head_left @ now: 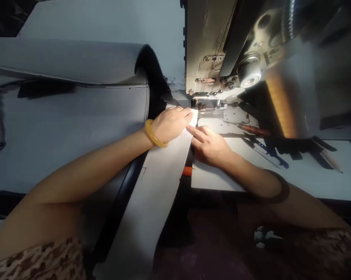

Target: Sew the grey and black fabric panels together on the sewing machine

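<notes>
A long white strip of fabric-like material (160, 186) runs from the lower middle up to the presser foot (196, 104) of a sewing machine (210, 46). My left hand (171, 122), with a yellow bangle (153, 134) at the wrist, is closed over the strip's upper part, just left of the foot. Its thumb is hidden. My right hand (208, 144) holds the strip's right edge just in front of the foot, index finger forward and the other fingers curled. Black material (159, 93) lies against the strip's far left side.
A big grey panel with stitched edges (105, 105) spreads over the left of the table, its back part folded up. Right of my hands lie a red-handled tool (254, 130), blue-handled thread snips (268, 151) and a pencil-like stick (331, 160). An orange-red object (187, 171) sits below the strip's edge.
</notes>
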`<act>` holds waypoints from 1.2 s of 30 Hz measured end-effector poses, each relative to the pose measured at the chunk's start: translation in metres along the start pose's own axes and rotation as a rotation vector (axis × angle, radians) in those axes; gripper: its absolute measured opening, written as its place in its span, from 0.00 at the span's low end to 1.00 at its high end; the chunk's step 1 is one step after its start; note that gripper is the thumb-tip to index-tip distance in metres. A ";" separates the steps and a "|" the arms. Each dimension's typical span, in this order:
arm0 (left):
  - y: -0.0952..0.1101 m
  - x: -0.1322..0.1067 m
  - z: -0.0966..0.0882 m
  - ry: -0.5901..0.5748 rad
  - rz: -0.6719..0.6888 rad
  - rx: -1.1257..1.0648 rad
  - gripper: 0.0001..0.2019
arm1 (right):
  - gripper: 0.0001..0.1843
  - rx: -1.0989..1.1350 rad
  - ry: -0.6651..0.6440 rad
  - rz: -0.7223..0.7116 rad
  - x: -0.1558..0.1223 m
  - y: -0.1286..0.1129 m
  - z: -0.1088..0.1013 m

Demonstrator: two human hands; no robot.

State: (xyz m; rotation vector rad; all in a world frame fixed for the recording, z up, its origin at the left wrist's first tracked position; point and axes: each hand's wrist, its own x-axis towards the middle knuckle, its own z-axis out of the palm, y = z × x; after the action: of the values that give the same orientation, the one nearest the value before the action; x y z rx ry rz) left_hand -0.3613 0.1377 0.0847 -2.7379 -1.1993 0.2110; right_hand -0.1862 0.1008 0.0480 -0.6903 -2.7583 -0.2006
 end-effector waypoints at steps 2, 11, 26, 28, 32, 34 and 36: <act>0.003 -0.004 0.000 -0.009 -0.028 -0.015 0.16 | 0.11 -0.083 0.033 -0.068 -0.002 -0.004 -0.002; 0.007 0.000 0.001 0.028 -0.082 -0.049 0.17 | 0.14 -0.125 0.162 -0.110 -0.005 -0.008 -0.009; 0.007 0.008 -0.001 0.019 -0.101 -0.029 0.15 | 0.15 -0.091 0.124 -0.030 -0.002 -0.002 -0.009; 0.007 0.008 -0.001 0.010 -0.094 -0.041 0.15 | 0.14 -0.095 0.129 -0.046 -0.001 -0.002 -0.009; 0.007 0.008 0.000 0.009 -0.085 -0.044 0.15 | 0.14 -0.138 0.138 -0.072 -0.001 -0.003 -0.008; 0.007 0.007 0.001 0.016 -0.075 -0.040 0.15 | 0.14 -0.144 0.138 -0.086 -0.001 -0.004 -0.007; 0.007 0.007 0.001 0.027 -0.060 -0.042 0.15 | 0.13 -0.143 0.153 -0.105 -0.001 -0.004 -0.007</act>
State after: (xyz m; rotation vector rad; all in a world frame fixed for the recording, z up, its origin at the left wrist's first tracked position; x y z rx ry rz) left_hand -0.3518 0.1386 0.0821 -2.7264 -1.2905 0.1434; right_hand -0.1858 0.0955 0.0537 -0.5402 -2.6533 -0.4578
